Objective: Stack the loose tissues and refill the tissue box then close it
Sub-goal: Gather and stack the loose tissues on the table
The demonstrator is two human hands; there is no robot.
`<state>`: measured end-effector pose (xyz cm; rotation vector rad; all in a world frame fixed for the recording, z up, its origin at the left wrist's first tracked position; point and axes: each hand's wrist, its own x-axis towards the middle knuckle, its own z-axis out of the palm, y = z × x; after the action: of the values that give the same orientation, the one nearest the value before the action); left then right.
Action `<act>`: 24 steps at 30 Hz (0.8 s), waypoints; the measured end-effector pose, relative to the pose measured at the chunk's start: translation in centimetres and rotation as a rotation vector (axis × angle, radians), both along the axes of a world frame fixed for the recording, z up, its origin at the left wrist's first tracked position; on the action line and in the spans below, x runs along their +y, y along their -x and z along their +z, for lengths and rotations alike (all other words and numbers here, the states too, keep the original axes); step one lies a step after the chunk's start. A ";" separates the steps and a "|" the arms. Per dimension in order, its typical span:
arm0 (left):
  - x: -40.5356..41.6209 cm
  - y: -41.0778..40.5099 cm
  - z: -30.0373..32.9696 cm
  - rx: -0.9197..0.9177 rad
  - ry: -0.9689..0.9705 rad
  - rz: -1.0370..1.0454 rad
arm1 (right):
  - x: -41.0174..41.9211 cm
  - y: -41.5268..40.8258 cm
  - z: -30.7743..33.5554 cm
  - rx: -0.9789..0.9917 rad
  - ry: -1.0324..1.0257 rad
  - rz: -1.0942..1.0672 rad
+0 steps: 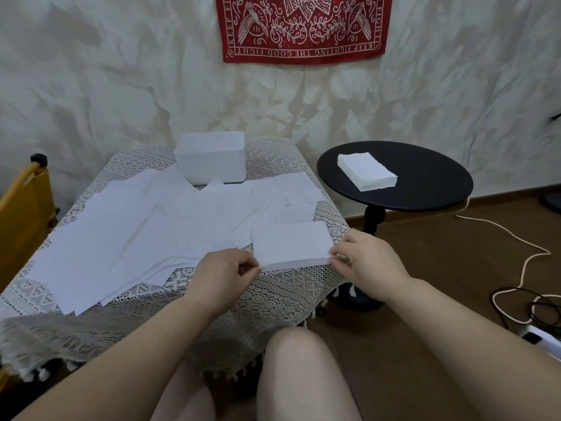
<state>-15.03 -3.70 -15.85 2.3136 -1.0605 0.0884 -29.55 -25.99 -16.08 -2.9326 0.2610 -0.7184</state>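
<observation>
- Small stack of tissues (290, 246) sits at near right corner of table w/ lace cloth (273, 296), edges fairly squared.
- Left hand (226, 270): fingers curled, pinching the stack's near left corner btwn thumb & fingertips.
- Right hand (364, 258): fingers curled at the stack's near right corner, fingertips touching its edge; looks like a pinch on the corner.
- Loose tissues (136, 232) spread flat across most of the cloth, overlapping each other, from left edge over to just behind the stack; some overhang the near left edge.
- Tissue box (211, 158), white, stands at far side of table, behind the loose sheets. Can't tell from here if its top is open or closed.
- Second stack of tissues (367, 171), thicker & neat, lies on round black side table (425, 189) to the right, well apart from the hands.
- Red cloth w/ white print (302, 25) hangs on the wall above.
- White cord (516, 238) trails over wood floor at right; yellow chair (24, 205) at left edge, next to table.
- Person's bare knees at bottom of view, under the near table edge.
</observation>
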 end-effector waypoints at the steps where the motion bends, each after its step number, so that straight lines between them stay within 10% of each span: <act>1: 0.0 0.0 0.0 0.001 -0.005 -0.005 | 0.0 0.0 0.0 0.013 -0.008 0.004; 24: -11.0 -12.1 1.0 -0.140 -0.088 0.016 | -7.5 -11.1 2.2 0.126 -0.410 -0.287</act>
<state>-2.93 -14.67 -14.86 2.4246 -1.1358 0.2170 -18.45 -33.50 -13.86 -2.5726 0.7555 -0.4421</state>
